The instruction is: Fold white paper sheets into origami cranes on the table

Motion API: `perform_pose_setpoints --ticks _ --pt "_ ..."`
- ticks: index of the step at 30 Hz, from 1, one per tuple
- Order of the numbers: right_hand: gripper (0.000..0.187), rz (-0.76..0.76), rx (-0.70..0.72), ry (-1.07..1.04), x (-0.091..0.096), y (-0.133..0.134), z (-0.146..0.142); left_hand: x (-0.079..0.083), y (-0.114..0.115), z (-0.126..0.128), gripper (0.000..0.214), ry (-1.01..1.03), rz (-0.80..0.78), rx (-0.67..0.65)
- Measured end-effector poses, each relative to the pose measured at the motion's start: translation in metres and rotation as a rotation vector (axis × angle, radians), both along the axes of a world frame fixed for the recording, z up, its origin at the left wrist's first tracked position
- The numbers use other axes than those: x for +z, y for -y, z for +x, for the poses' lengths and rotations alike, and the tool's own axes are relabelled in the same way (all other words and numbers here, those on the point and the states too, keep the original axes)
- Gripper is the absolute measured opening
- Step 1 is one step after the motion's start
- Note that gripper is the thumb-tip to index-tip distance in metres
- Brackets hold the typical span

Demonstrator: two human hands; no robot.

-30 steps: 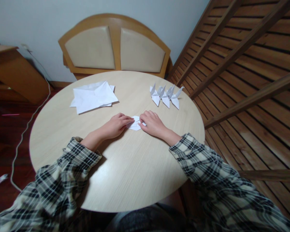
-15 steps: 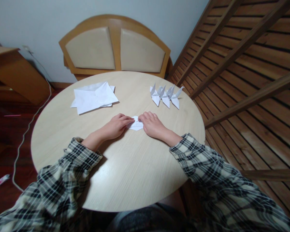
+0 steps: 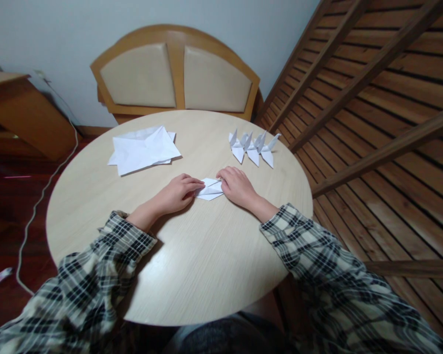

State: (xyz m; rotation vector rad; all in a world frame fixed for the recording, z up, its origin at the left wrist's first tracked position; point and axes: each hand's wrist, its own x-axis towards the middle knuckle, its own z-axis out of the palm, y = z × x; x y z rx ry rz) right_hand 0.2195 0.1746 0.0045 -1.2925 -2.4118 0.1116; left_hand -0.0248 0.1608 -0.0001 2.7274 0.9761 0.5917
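Fingers (image 3: 194,184) on folded paper (image 3: 210,190) | ends partly hidden | grip unclear

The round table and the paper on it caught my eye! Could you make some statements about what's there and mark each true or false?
1. The left hand and right hand both touch the small folded paper. True.
2. Flat paper sheets overlap beyond the left hand. True.
3. Folded paper birds stand to the right of the flat paper sheets. True.
4. The folded paper birds are red. False: they are white.
5. The right hand rests on the flat paper sheets. False: it is at the small folded paper.
6. The tabletop is square. False: the tabletop is rounded.
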Motion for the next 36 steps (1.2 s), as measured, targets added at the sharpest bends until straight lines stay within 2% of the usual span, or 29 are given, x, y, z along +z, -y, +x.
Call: perform_pose_setpoints --ticks 2,6,15,21,24,31,36 --pt "0.024 -0.002 -0.006 0.005 0.000 0.002 -0.001 0.002 0.001 0.001 0.044 0.005 0.005 0.004" --pt "0.039 0.005 -0.007 0.063 -0.001 0.008 -0.004 0.006 0.004 0.004 0.037 -0.006 0.007 0.020" --pt "0.033 -0.024 0.002 0.006 -0.004 0.007 -0.008 0.008 0.007 0.011 0.033 -0.030 0.012 0.110" --pt "0.023 -0.056 -0.015 -0.052 -0.008 0.006 -0.010 0.007 0.010 0.015 0.032 -0.001 0.001 0.144" --pt "0.018 -0.079 -0.020 -0.116 -0.009 0.005 -0.010 0.007 0.011 0.016 0.038 0.022 0.000 0.147" --pt "0.017 -0.153 0.045 -0.294 -0.003 0.005 -0.012 0.001 0.011 0.013 0.074 0.048 0.046 0.188" --pt "0.015 -0.194 0.063 -0.361 0.002 0.008 -0.012 -0.001 0.010 0.013 0.084 0.035 0.023 0.235"
